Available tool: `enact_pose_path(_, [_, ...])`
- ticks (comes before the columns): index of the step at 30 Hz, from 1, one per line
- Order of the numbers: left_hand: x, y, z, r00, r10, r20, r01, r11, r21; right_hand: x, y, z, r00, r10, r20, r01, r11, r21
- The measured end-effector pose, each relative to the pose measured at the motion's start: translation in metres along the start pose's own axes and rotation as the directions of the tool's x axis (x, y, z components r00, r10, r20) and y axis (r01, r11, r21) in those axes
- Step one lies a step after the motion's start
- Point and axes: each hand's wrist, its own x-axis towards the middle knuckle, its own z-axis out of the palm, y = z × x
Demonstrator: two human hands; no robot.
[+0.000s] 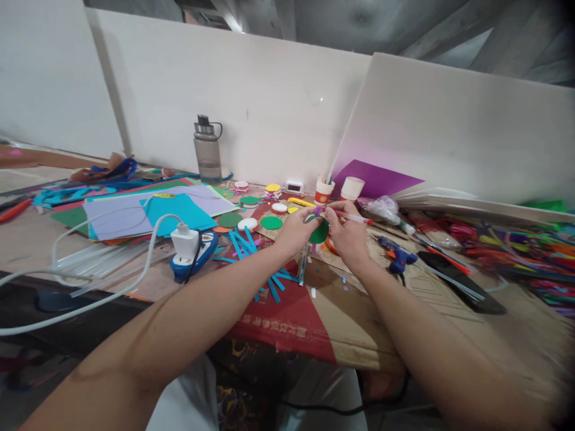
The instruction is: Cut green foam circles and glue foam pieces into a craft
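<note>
Both arms reach forward over a cardboard sheet (359, 311) on the table. My left hand (294, 230) and my right hand (348, 236) meet around a green paper disc (320, 231), each pinching an edge of it. The right hand also holds a white and red pen (357, 218) that points right. Thin sticks hang down below the disc toward the cardboard. Blue paper strips (245, 244) lie just left of my left hand.
Coloured paper sheets (148, 212) and a charger on a white cable (185, 242) lie at left. A water bottle (207, 149) stands by the white back wall. Paper cups (324, 191), round discs (271, 222), a blue glue gun (398, 256) and pipe cleaners (516, 245) lie around.
</note>
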Motion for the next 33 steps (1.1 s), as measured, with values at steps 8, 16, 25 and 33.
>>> enact_pose_path(8, [0.0001, 0.0013, -0.0001, 1.000, -0.004, -0.003, 0.004, 1.000, 0.014, -0.0003, 0.0004, -0.0001, 1.000, 0.016, 0.007, -0.016, 1.000, 0.009])
enact_pose_path(16, [0.0004, 0.0005, -0.0002, 1.000, -0.010, 0.000, 0.010, 1.000, -0.003, 0.0001, 0.0000, 0.0002, 1.000, 0.027, -0.001, -0.027, 1.000, -0.004])
enact_pose_path(25, [0.0020, -0.0025, 0.0007, 0.999, -0.027, -0.028, 0.025, 0.997, -0.077, -0.0003, 0.0022, 0.0004, 1.000, 0.004, 0.002, -0.004, 1.000, -0.025])
enact_pose_path(33, [0.0030, -0.0015, 0.0012, 0.981, -0.186, -0.049, 0.165, 0.945, -0.283, 0.0001, -0.0001, -0.0031, 0.997, -0.078, -0.028, 0.078, 0.997, -0.008])
